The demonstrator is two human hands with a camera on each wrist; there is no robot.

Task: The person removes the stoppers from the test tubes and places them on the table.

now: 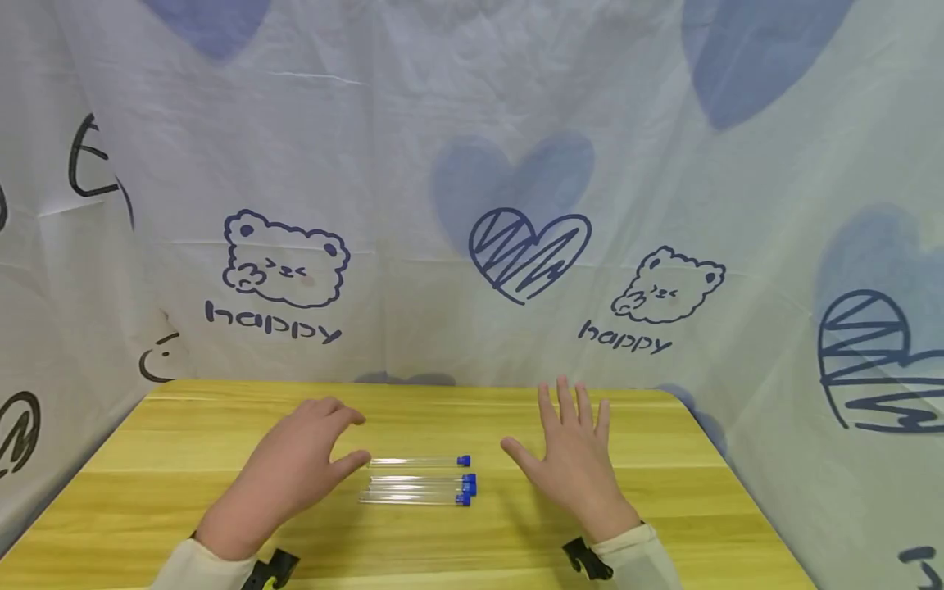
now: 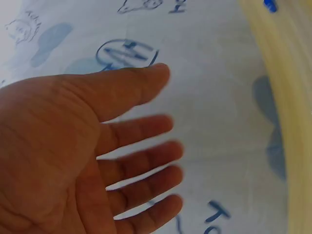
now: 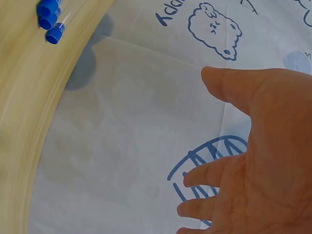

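Several clear test tubes (image 1: 413, 496) with blue caps lie side by side on the wooden table, caps toward the right. One test tube (image 1: 413, 462) lies slightly apart on the far side of the others. My left hand (image 1: 295, 459) is over the table just left of the tubes, thumb tip overlapping the far tube's end in the head view; nothing is in its grasp. To the right of the caps hangs my right hand (image 1: 578, 471), empty, fingers spread and pointing forward. Blue caps (image 3: 55, 33) show at the upper left of the right wrist view.
The yellow wood-grain table (image 1: 649, 459) has its far edge against a white cloth (image 1: 413, 328) printed with hearts, bears and lettering. The cloth also hangs along the left and right sides. Black straps (image 1: 586, 559) sit at both wrists.
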